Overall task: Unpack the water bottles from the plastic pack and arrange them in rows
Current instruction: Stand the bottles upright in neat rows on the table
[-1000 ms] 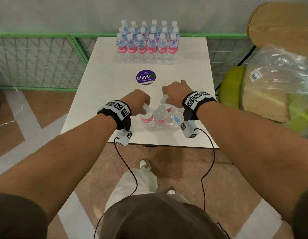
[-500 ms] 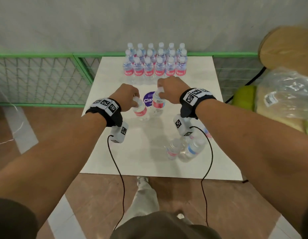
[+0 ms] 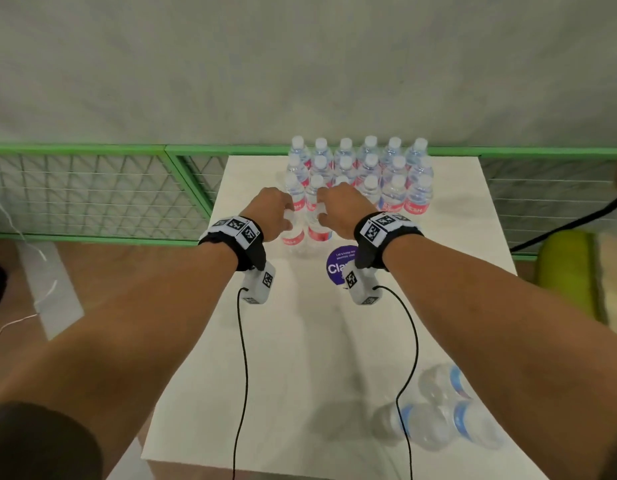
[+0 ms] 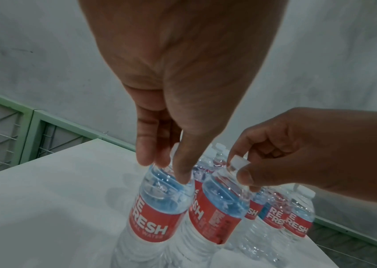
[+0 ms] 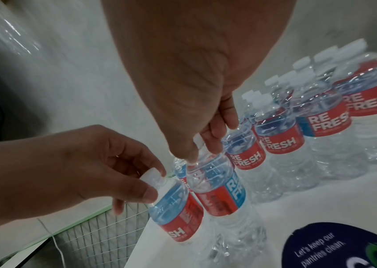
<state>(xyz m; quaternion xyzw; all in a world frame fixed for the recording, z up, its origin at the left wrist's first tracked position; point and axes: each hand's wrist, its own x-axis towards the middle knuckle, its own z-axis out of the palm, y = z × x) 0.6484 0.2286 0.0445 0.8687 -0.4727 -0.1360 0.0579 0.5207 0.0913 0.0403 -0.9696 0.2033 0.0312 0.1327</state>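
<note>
Three rows of clear water bottles (image 3: 369,174) with red labels stand at the far end of the white table (image 3: 300,358). Just in front of their left end, my left hand (image 3: 276,216) pinches the neck of one bottle (image 3: 293,237), which leans a little near the table's left edge. My right hand (image 3: 338,213) pinches the cap of a second bottle (image 3: 319,233) right beside it. In the wrist views the left hand (image 4: 162,168) holds its bottle (image 4: 157,214), and the right hand (image 5: 201,148) holds its own (image 5: 217,190). Whether either bottle touches the table I cannot tell.
A few more bottles (image 3: 438,410) with blue on their labels sit blurred at the near right corner of the table. A round purple sticker (image 3: 341,265) lies mid-table. A green mesh fence (image 3: 92,192) runs behind and to the left; a green seat (image 3: 570,271) is at the right.
Both hands have carried a bottle each from the group near the front edge across the table to the front of the rows at the far end.
</note>
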